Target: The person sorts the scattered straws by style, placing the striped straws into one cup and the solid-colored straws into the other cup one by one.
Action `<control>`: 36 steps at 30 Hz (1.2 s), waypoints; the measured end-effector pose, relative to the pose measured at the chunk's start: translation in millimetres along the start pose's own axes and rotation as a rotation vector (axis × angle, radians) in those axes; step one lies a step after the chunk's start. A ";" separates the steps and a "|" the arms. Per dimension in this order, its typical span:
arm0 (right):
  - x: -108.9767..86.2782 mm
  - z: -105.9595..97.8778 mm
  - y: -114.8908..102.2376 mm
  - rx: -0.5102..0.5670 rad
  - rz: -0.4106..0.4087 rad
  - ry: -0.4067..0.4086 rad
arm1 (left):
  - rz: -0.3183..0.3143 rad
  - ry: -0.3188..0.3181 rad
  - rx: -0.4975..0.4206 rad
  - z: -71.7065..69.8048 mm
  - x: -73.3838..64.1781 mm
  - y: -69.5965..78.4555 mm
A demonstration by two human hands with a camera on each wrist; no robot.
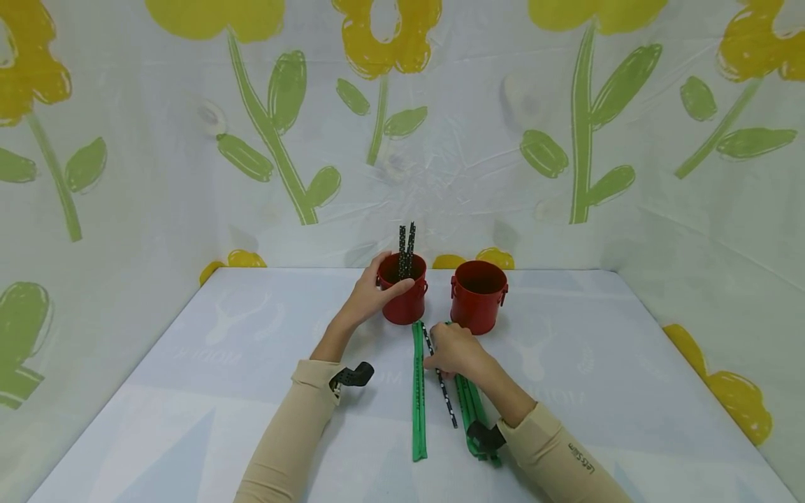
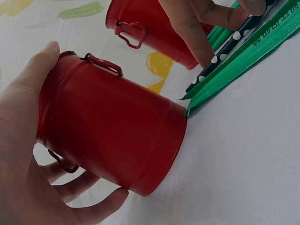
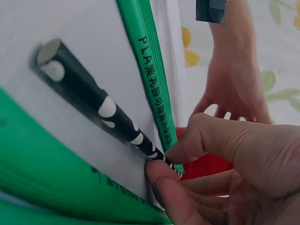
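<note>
My left hand (image 1: 370, 292) holds a small red metal bucket (image 1: 405, 309) at its rim, thumb on the near side and fingers round the far side. Two dark speckled straws (image 1: 411, 241) stand in that bucket. Lower and to the right, my right hand (image 1: 462, 349) pinches a black straw with white dots (image 3: 123, 121) between thumb and fingertips. The straw lies slantwise, close over the table, between a single green paper-wrapped strip (image 1: 418, 402) and several more green wrapped strips (image 1: 468, 405) partly under my right forearm.
A second red bucket (image 1: 476, 307) stands right of the first, just beyond my right hand; no straws show in its mouth. The white table (image 1: 220, 412) ends at a flower-printed curtain (image 1: 453, 188) behind the buckets.
</note>
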State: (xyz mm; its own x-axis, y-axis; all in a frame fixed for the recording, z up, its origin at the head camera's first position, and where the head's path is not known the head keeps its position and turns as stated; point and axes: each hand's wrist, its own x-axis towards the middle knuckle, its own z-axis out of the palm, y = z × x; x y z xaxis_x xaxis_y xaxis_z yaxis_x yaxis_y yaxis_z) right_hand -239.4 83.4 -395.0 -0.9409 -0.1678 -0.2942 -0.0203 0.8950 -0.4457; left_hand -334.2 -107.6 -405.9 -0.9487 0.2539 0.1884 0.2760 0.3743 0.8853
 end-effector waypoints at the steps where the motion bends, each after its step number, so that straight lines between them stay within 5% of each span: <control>1: -0.1 0.0 0.0 0.000 0.003 -0.001 | -0.001 0.001 -0.002 0.0 -0.2 0.1; 16: 2.3 -4.9 2.3 0.031 0.011 0.002 | -0.003 0.001 0.002 0.8 0.4 0.9; 36: 2.9 -20.4 6.1 0.111 -0.105 0.146 | 0.003 0.000 0.005 0.3 -1.4 1.5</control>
State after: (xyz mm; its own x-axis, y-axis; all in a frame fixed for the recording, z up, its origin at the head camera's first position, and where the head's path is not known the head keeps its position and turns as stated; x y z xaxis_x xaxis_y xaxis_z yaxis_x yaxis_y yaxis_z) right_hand -249.2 96.9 -381.3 -0.9747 -0.1892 -0.1193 -0.0913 0.8233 -0.5603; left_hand -332.4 -107.2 -404.9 -0.9478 0.2552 0.1914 0.2800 0.3784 0.8823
